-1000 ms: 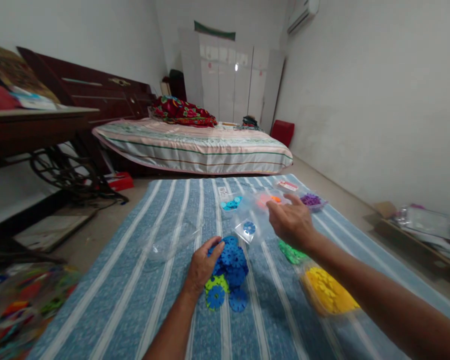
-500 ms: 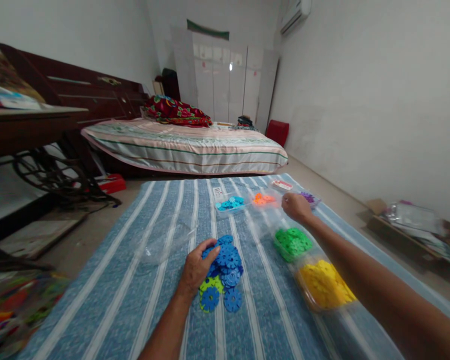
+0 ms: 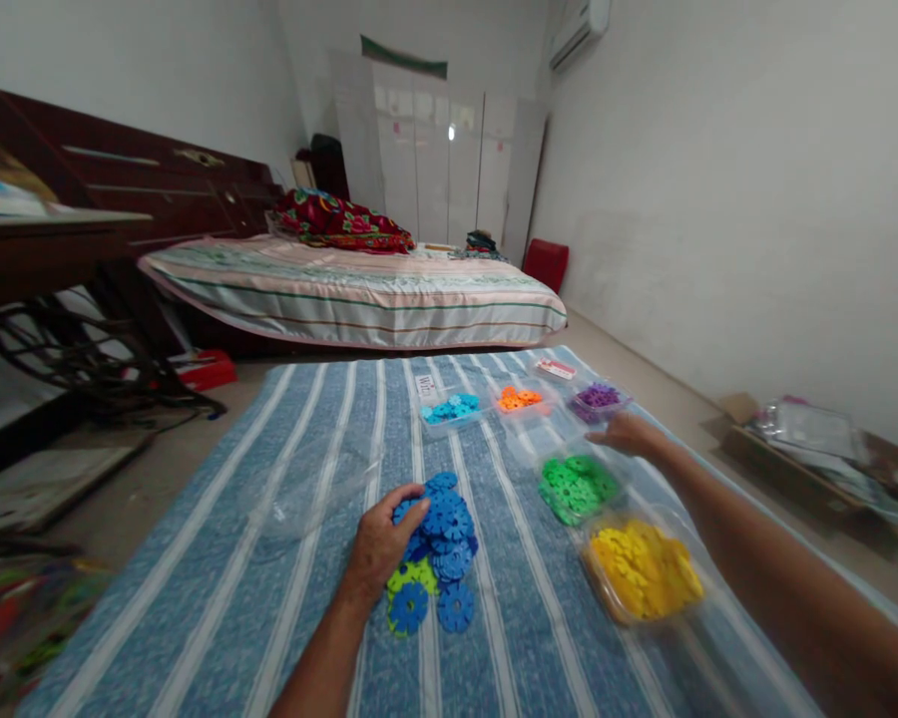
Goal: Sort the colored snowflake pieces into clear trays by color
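My left hand point(image 3: 380, 544) rests curled over a heap of blue snowflake-shaped plastic pieces point(image 3: 443, 529) on the blue striped mat point(image 3: 231, 558); one yellow-green piece point(image 3: 411, 575) lies under them. My right hand point(image 3: 629, 435) is stretched out far to the right, just beyond the clear tray of green pieces point(image 3: 575, 487) and near the tray of purple pieces point(image 3: 597, 399). Its fingers are blurred. A tray of yellow pieces point(image 3: 642, 570) lies under my right forearm.
Trays of light-blue pieces point(image 3: 449, 409) and orange pieces point(image 3: 519, 399) stand at the mat's far end. A clear plastic bag point(image 3: 310, 489) lies left of the heap. A bed point(image 3: 359, 289) is behind, a dark table point(image 3: 37, 259) at left, a cardboard box point(image 3: 808, 439) at right.
My right hand went from over the middle of the mat to the far right, then drew back a little beside the green tray. The small bag with one blue piece is gone from view. My left hand stayed.
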{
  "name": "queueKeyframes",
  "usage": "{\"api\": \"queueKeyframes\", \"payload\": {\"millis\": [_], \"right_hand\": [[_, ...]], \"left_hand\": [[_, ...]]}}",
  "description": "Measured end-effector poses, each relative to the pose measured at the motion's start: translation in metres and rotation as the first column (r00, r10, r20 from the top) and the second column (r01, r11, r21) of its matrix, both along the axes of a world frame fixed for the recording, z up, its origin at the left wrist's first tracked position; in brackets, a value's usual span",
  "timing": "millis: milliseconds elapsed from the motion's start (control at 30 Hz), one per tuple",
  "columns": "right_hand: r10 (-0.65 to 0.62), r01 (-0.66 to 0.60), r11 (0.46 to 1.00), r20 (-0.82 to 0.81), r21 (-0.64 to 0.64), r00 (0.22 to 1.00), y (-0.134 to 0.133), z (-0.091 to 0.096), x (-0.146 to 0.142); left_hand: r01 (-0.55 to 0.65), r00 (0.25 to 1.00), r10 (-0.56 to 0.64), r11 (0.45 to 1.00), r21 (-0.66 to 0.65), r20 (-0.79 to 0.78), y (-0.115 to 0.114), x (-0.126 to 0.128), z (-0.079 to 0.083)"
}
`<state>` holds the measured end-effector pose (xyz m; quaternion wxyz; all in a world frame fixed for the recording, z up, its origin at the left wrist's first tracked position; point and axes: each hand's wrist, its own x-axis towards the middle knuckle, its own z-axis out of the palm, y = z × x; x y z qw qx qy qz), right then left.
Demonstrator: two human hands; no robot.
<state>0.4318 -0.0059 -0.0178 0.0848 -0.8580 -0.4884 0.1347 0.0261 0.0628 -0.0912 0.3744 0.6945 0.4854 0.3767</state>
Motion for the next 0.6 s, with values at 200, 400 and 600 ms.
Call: {"api": "queueKeyframes", "payload": {"millis": [200,400,600], "right_hand": [[0.048,-0.046,0.999,-0.222,0.014,0.974,-0.032,0.006,-0.008],[0.198,-0.141,0.964,-0.255,0.226,0.946,-0.03,0.049,-0.057],[0.354,-0.36,0.873,0.082,0.329,0.932,-0.024,0.093,-0.131]], "left_hand": [[0.005,1.0,-0.005,1.0,0.002,0.012,-0.003,0.001,0.001],[0.01,0.998,-0.01,1.0,-0.006,0.068,-0.007,0.002,0.004],[0.026,0.992,-0.021,0.999,-0.041,0.122,-0.008,0.002,0.001]]}}
